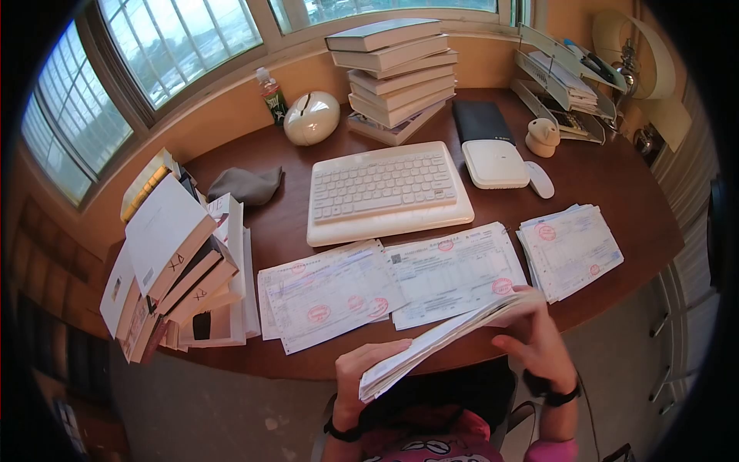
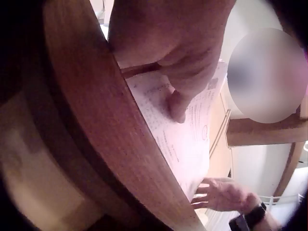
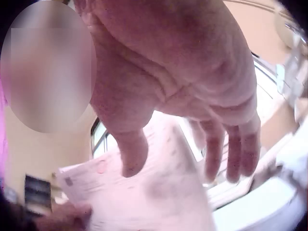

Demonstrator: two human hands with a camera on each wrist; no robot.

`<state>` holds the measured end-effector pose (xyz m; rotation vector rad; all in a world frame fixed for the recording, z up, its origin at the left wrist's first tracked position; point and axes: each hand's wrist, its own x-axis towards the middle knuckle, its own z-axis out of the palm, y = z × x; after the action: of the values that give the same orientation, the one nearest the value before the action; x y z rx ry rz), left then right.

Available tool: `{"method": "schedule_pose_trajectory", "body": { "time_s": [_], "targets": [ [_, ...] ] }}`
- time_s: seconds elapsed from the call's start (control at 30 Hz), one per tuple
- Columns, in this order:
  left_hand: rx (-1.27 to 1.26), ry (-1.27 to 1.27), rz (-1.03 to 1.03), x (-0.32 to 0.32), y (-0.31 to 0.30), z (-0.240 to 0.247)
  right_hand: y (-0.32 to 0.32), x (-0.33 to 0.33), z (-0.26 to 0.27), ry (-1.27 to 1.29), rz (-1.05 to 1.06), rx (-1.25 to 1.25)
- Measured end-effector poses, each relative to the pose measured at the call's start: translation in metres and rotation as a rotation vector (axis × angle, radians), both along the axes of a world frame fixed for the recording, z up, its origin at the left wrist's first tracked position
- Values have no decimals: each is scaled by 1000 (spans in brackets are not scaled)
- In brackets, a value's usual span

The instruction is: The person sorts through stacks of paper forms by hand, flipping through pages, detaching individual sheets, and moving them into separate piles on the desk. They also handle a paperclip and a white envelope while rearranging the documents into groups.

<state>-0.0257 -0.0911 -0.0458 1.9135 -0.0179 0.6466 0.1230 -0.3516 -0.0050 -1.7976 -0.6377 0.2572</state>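
Observation:
My left hand (image 1: pixel 356 375) grips a stack of printed paper forms (image 1: pixel 435 339) by its near left end, holding it tilted over the front edge of the desk. In the left wrist view the thumb (image 2: pixel 179 108) presses on the printed face. At the far right end of the stack is my right hand (image 1: pixel 536 339), its thumb spread away from straight fingers. The right wrist view shows those fingers (image 3: pixel 234 154) extended beside the sheets (image 3: pixel 168 192), not curled round them. Red stamps mark the forms lying in a left pile (image 1: pixel 331 296) and a middle pile (image 1: pixel 454 277).
A third pile of forms (image 1: pixel 573 250) lies to the right. Behind the papers are a white keyboard (image 1: pixel 385 189), a mouse (image 1: pixel 540 179) and a white square device (image 1: pixel 495 164). Books lean at the left (image 1: pixel 165 239); a tall book stack (image 1: pixel 400 81) stands at the back.

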Motion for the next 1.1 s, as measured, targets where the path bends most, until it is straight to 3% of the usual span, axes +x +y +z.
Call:
{"method": "schedule_pose_trajectory", "body": {
  "time_s": [0.03, 0.07, 0.17, 0.23, 0.3, 0.5, 0.57, 0.6, 0.73, 0.97, 1.03, 1.1],
  "targets": [
    [0, -2, 0, -2, 2, 0, -4, 9, 21, -195, 76, -276],
    [20, -33, 11, -3, 4, -1, -4, 15, 43, -259, 60, -373],
    [58, -98, 31, -4, 12, -7, -1, 52, 71, -454, 120, -429],
    [70, -128, 47, -5, 9, -8, 23, 86, 90, -467, 269, -522],
    [-14, 43, 143, -7, 5, -4, 44, 123, 83, -532, 487, -523],
    [-181, 43, 205, -8, 2, -11, 80, 184, 44, -301, 485, -722],
    [-242, 36, 234, -9, 1, -13, 75, 191, 40, -828, 464, -1237],
    [-235, 38, 225, -10, 2, -16, 75, 192, 39, -815, 467, -1306],
    [-368, 33, 202, -7, 1, -8, 66, 204, 24, -721, 481, -1285],
    [-334, 9, 242, -4, -2, -4, 65, 208, 34, -756, 447, -1257],
    [-347, 20, 240, -4, -2, -6, 61, 217, 34, -861, 183, -1248],
    [-365, 25, 226, -6, -2, -8, 64, 217, 33, -875, 181, -1267]
  ]
}}
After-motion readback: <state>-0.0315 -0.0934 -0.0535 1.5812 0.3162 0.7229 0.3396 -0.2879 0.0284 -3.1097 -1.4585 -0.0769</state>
